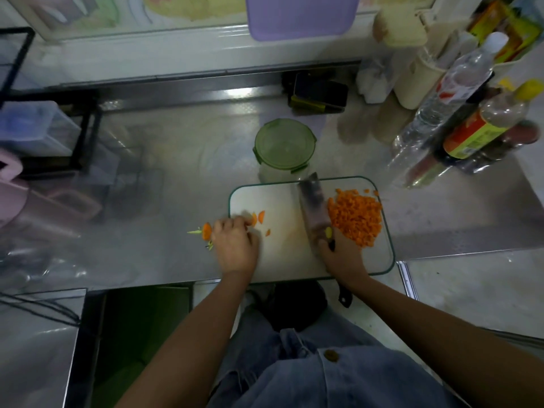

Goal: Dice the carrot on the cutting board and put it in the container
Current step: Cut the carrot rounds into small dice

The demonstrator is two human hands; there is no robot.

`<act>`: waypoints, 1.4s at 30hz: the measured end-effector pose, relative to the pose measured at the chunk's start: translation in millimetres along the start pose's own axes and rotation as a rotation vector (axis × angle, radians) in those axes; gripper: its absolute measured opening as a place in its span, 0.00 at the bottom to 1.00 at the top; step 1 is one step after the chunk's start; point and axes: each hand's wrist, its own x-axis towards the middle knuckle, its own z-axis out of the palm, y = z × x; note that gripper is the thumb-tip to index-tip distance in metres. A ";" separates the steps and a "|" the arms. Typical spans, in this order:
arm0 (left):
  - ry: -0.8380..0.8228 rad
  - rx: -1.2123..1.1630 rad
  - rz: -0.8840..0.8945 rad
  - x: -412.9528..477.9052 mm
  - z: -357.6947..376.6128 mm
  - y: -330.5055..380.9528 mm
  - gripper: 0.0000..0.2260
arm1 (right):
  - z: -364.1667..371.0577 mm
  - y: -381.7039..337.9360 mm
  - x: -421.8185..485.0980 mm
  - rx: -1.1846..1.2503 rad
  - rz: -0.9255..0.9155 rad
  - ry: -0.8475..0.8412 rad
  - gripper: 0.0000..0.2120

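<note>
1 white rect. cutting board w/ green rim [282, 254]; 1 broad steel cleaver [313, 207]; 1 round green-lidded container [284, 145]; 1 heap orange carrot dice [356, 216]; 1 carrot-top stub [207, 230]; approx. 3 loose carrot slices [261, 217].

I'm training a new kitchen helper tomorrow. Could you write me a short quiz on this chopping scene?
1. True or false: the lid is off the container.
2. Which hand grips the knife?
3. On the cutting board, the diced carrot is heaped on the: A left, B middle, C right.

Key: 1 false, it is on. 2 the right hand. 3 C.
</note>
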 end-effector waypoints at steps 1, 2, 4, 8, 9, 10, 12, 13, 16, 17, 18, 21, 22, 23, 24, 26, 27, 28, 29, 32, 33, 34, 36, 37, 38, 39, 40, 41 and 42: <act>-0.009 0.010 -0.019 -1.1 -0.9 -0.8 0.12 | -0.7 2.3 1.6 0.009 0.013 0.033 0.09; -0.023 0.027 -0.029 -1.7 -1.9 -0.7 0.12 | -1.4 1.8 2.4 0.019 0.033 0.036 0.09; -0.063 0.077 -0.003 -2.3 -2.0 0.5 0.11 | 1.0 0.0 4.0 0.031 0.026 -0.003 0.09; -0.137 0.144 0.074 0.4 -2.8 7.6 0.11 | 3.7 -15.4 -2.4 0.027 -0.122 -0.122 0.20; -0.146 0.145 0.085 1.4 -2.8 9.7 0.10 | 3.6 -16.3 -3.9 0.011 -0.145 -0.120 0.23; -0.151 0.151 0.095 2.6 -2.6 11.9 0.09 | 2.2 -17.3 -5.4 -0.004 -0.164 -0.117 0.24; -0.161 0.192 0.116 4.3 -1.6 17.1 0.08 | -1.1 -14.1 -6.1 -0.064 -0.211 -0.119 0.23; -0.167 0.208 0.130 5.0 -0.8 20.2 0.08 | -3.8 -12.3 -5.8 -0.106 -0.232 -0.121 0.21; -0.188 0.168 0.174 6.2 3.4 30.1 0.08 | -13.7 -10.7 -7.8 -0.190 -0.285 -0.132 0.16; -0.193 0.143 0.180 6.4 6.0 33.6 0.08 | -16.0 -9.9 -8.0 -0.211 -0.301 -0.141 0.12; -0.194 0.123 0.183 6.2 8.5 36.9 0.09 | -18.1 -9.9 -8.1 -0.234 -0.315 -0.152 0.10; -0.183 0.117 0.184 5.4 15.4 44.1 0.11 | -19.2 -8.6 -7.0 -0.307 -0.341 -0.157 0.12; -0.177 0.124 0.173 5.8 16.4 45.3 0.11 | -19.7 -8.8 -6.5 -0.322 -0.349 -0.151 0.12; -0.173 0.129 0.158 6.2 16.5 46.2 0.12 | -19.9 -8.5 -5.8 -0.334 -0.355 -0.136 0.12; -0.170 0.130 0.143 7.1 16.3 46.4 0.12 | -20.7 -9.3 -5.4 -0.343 -0.354 -0.119 0.12; -0.172 0.124 0.127 9.0 16.1 45.4 0.11 | -22.0 -9.6 -4.8 -0.335 -0.348 -0.087 0.11; -0.176 0.121 0.128 9.6 16.2 45.1 0.10 | -22.2 -8.6 -4.3 -0.331 -0.352 -0.076 0.11; -0.179 0.117 0.132 10.5 15.9 45.1 0.09 | -22.8 -8.2 -3.9 -0.333 -0.355 -0.076 0.11; -0.185 0.111 0.137 11.4 15.6 45.5 0.09 | -23.2 -7.8 -3.7 -0.332 -0.358 -0.080 0.10; -0.206 0.095 0.180 14.9 15.7 48.2 0.09 | -24.3 -7.5 -2.9 -0.337 -0.360 -0.102 0.07; -0.204 0.091 0.194 15.4 16.0 48.9 0.09 | -24.4 -6.8 -2.8 -0.334 -0.365 -0.097 0.07; -0.200 0.086 0.195 15.6 16.3 49.3 0.10 | -24.7 -6.4 -3.1 -0.332 -0.372 -0.093 0.08; -0.188 0.087 0.166 14.3 15.8 49.5 0.10 | -24.5 -7.0 -3.5 -0.335 -0.381 -0.106 0.09; -0.187 0.097 0.145 13.6 15.6 49.4 0.10 | -24.0 -7.5 -3.4 -0.341 -0.383 -0.120 0.10; -0.187 0.116 0.128 12.7 15.0 49.6 0.10 | -23.2 -8.2 -2.8 -0.353 -0.379 -0.139 0.11; -0.188 0.139 0.118 12.5 14.7 50.2 0.10 | -22.3 -8.5 -1.9 -0.367 -0.374 -0.159 0.12; -0.189 0.160 0.114 12.5 14.4 50.4 0.11 | -21.5 -8.8 -0.8 -0.380 -0.366 -0.175 0.13; -0.191 0.174 0.111 12.9 14.4 50.8 0.11 | -20.1 -8.2 0.4 -0.391 -0.354 -0.187 0.13; -0.197 0.182 0.105 13.3 14.3 51.4 0.11 | -19.0 -8.0 1.2 -0.401 -0.343 -0.196 0.13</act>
